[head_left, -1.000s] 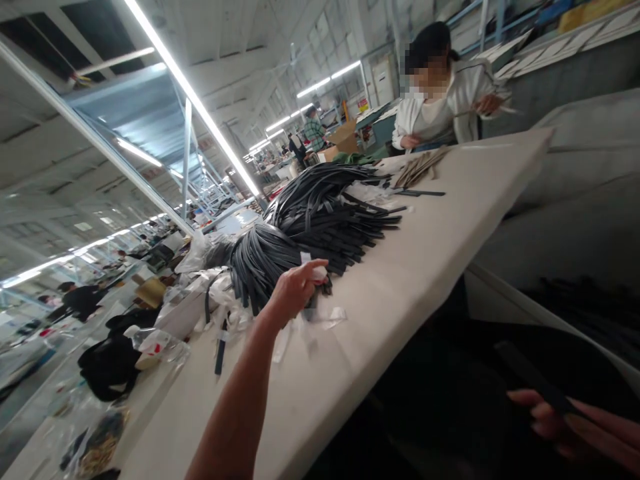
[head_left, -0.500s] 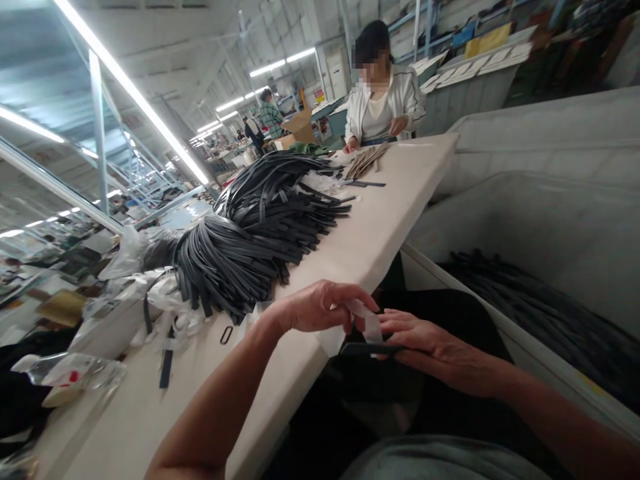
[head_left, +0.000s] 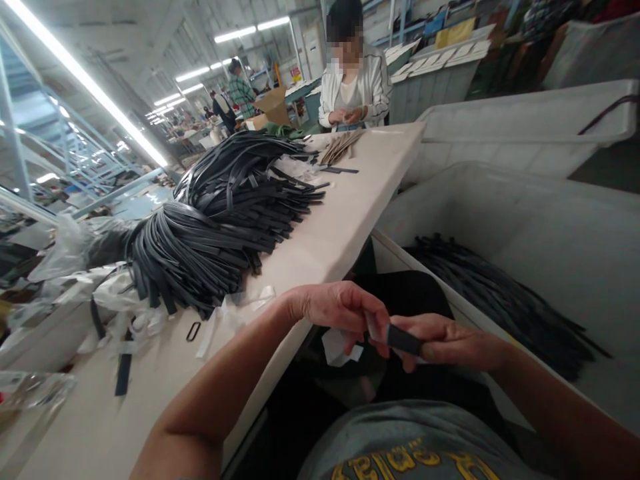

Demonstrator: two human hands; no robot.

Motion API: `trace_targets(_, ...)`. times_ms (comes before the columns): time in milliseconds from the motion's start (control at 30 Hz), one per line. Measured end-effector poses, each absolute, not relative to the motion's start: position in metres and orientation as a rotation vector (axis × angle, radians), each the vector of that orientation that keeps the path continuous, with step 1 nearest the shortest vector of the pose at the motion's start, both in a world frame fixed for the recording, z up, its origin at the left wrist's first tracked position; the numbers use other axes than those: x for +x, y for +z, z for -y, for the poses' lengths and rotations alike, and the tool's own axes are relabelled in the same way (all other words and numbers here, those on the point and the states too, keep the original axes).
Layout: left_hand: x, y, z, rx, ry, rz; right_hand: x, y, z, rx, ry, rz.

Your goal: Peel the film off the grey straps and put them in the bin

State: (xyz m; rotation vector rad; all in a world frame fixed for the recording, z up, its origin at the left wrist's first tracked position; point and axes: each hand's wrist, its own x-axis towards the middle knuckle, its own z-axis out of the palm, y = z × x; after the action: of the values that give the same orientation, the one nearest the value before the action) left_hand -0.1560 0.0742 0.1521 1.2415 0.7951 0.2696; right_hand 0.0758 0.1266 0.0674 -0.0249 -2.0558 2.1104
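Note:
My left hand [head_left: 340, 310] and my right hand [head_left: 450, 341] meet just off the near edge of the long white table [head_left: 350, 220]. My right hand's fingers are closed on the end of a short black strap [head_left: 403, 339]. My left hand pinches a small white paper piece [head_left: 341, 347] against that strap end. On the table to the left lies a big pile of black straps [head_left: 220, 213]. Loose white paper strips [head_left: 235, 310] lie beside the pile, near my left forearm.
A large grey bin [head_left: 525, 227] at my right holds more black straps [head_left: 500, 300]. A person in a white jacket [head_left: 355, 87] works at the table's far end beside tan strips [head_left: 340, 145]. Plastic bags [head_left: 65, 260] and a metal loop [head_left: 193, 331] lie at the left.
My left hand came back from the strap pile with a white paper piece and met my right hand. Both hands have closed in on the strap end; the view has dropped lower.

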Motion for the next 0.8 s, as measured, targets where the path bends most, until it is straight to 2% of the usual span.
trace_targets(167, -0.16, 0.146, -0.094, 1.444, 0.259, -0.917, 0.084, 0.06, -0.123, 0.068, 2.217, 2.065)
trace_targets(300, -0.167, 0.126, -0.094, 1.934, 0.669, -1.634, 0.083, 0.041, -0.118, -0.376, 2.182, 1.842)
trace_targets(400, -0.164, 0.094, -0.068, 1.741, 0.88, -2.007, 0.074, 0.028, -0.115, -0.713, 2.174, 1.575)
trace_targets(600, -0.125, 0.01, 0.003, 1.085, 0.889, -1.441, 0.045, 0.018, -0.107, -0.886, 2.116, 1.467)
trace_targets(800, -0.103, -0.026, 0.025, 0.693, 0.95, -1.321, 0.018, 0.009, -0.098, -0.878, 2.053, 1.595)
